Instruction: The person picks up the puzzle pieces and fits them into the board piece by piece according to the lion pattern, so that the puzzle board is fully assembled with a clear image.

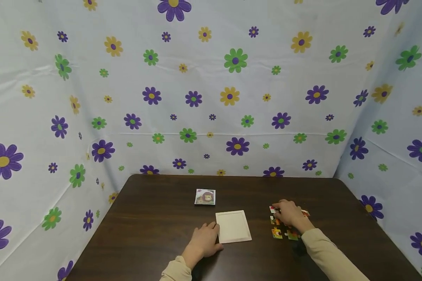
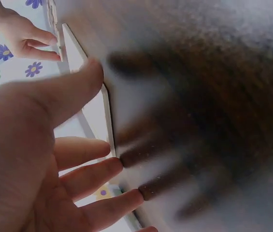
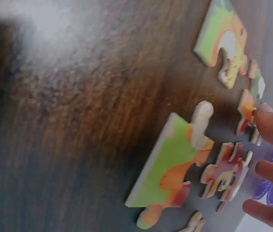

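Observation:
My left hand rests on the table at the left edge of a cream square puzzle frame. Its fingers are spread, and in the left wrist view several fingertips lie along the frame's side. On the right, my right hand reaches over a group of loose jigsaw pieces. One fingertip touches an orange and grey piece, while the other visible fingers hang over the table. Nearer the wrist camera lie a green and orange edge piece and a red and orange piece. The palm hides some pieces.
A small picture card with a lion lies behind the frame, to its left. The dark wooden table is bordered by a white curtain with purple, yellow and green flowers at the back and both sides.

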Demonstrator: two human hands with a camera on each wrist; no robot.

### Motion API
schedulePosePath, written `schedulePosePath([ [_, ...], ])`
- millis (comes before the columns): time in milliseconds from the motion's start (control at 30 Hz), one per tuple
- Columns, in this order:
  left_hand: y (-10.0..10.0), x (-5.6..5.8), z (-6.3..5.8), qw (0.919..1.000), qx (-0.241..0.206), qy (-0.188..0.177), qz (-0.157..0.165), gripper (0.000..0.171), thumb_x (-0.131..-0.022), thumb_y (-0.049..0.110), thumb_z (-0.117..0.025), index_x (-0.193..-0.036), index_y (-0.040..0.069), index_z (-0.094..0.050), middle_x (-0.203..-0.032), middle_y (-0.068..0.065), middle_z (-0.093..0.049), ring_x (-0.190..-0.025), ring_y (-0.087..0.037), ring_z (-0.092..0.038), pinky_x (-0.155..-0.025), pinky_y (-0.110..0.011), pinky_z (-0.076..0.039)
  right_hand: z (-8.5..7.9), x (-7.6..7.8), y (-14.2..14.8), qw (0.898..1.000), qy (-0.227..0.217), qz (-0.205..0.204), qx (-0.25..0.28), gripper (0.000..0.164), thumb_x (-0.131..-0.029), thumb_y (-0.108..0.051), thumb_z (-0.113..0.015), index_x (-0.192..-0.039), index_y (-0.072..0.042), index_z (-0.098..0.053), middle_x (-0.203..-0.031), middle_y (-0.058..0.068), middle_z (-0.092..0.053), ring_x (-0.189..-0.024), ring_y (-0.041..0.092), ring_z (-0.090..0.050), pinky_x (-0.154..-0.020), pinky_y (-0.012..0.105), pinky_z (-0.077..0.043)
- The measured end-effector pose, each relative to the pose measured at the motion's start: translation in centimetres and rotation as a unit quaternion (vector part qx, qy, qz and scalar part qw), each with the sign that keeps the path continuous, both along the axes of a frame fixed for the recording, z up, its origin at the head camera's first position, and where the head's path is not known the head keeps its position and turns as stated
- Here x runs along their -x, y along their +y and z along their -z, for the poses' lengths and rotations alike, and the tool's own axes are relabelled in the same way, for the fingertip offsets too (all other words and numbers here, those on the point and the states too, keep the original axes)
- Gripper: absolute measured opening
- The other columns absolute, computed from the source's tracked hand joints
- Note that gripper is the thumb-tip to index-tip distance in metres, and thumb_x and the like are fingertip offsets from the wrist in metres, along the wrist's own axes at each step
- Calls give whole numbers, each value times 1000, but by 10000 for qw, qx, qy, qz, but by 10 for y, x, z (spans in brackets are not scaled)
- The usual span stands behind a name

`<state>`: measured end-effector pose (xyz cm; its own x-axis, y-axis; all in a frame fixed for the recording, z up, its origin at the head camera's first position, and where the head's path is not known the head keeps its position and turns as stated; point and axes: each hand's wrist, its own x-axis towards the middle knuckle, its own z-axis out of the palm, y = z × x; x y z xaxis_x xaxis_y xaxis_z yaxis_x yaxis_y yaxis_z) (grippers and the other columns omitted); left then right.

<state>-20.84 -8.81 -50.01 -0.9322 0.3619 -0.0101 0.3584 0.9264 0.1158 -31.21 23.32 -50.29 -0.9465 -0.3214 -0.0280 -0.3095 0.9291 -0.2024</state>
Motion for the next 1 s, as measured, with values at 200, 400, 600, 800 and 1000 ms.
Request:
schedulePosePath([
  [200, 4, 2, 7, 9996, -4, 272, 24, 48, -81, 42, -73, -115, 10, -62, -125, -7, -61, -111, -32, -59, -78, -52, -51, 2, -1, 7, 9996, -5, 94, 277, 32, -89, -16, -67, -119, -7, -67, -119, 20, -60, -93, 39, -61, -71, 63, -46],
  [400, 5, 0, 9, 9996, -26, 264, 1, 56, -81, 48, -71, -121, 10, -62, -125, -7, -61, -112, -31, -58, -78, -51, -51, 5, 1, 11, 9990, -105, 160, 403, 30, -88, -13, -68, -117, -7, -69, -123, 24, -58, -106, 45, -57, -75, 67, -43],
  [600, 4, 0, 10, 9984, -62, 549, -67, 49, -81, 44, -73, -115, 11, -63, -122, -6, -63, -108, -31, -60, -74, -49, -53, 7, 11, 11, 9972, 2, 222, 719, 24, -84, -15, -73, -107, -10, -74, -113, 17, -66, -99, 40, -61, -69, 57, -46],
  [800, 2, 2, 12, 9981, -59, 604, -82, 49, -80, 44, -73, -115, 11, -63, -122, -6, -63, -108, -31, -60, -72, -49, -53, 7, 18, 10, 9962, -68, 149, 850, 15, -81, -13, -76, -95, -12, -71, -104, 12, -67, -91, 33, -61, -67, 54, -44],
  [1000, 0, 3, 13, 9987, -79, 492, -99, 51, -81, 44, -72, -119, 11, -63, -123, -7, -62, -110, -32, -59, -75, -51, -53, 7, 23, 10, 9953, -277, 2, 931, 18, -80, -10, -75, -89, -12, -60, -105, 15, -58, -83, 29, -53, -64, 50, -38],
])
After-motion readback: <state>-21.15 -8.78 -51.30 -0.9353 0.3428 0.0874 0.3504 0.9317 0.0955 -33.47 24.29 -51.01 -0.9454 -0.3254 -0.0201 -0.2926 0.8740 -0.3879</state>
